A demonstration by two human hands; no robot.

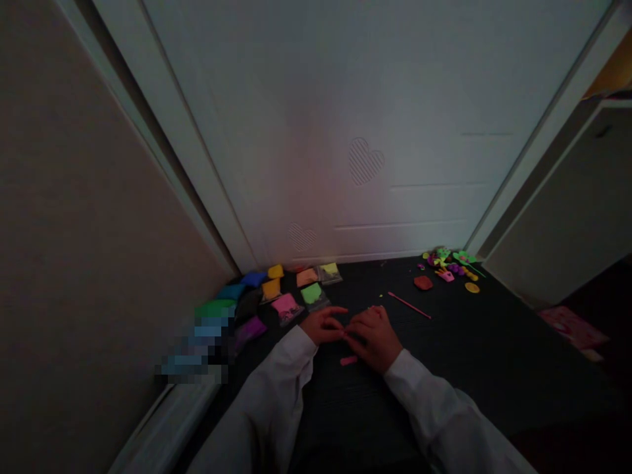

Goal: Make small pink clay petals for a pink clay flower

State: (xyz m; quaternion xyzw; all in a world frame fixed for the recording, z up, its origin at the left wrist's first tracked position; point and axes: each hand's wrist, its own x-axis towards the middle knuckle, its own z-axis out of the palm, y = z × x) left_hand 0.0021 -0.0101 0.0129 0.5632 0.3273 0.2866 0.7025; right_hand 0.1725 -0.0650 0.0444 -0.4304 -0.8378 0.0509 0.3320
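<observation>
- A big white panel with striped hearts (286, 131) stands behind a flat black table top (474, 355).
- Over the table, the person's left hand (322, 327) and right hand (374, 336) meet. I think they are shaping something very small, so the next move calls for soft, slow fingers.
- The left hand's pointer finger sticks out, apart from the others. The lower fingertips reach the meeting spot, but I can't tell if they pinch.
- The right hand's thumb and pointer finger look pressed together on the small thing.
- A puffy pink packet in clear plastic (286, 305) lies near the left hand, beside other packets.
- A thin, straight pink stick (411, 306) lies past the right hand, not touching it.
- A short, flat pink strip (348, 361) lies just beside the hands, nearer the person.
- The small, soft-looking pink bit (344, 334) is at the fingertips, between the hands. It's too dark to see its shape.
</observation>
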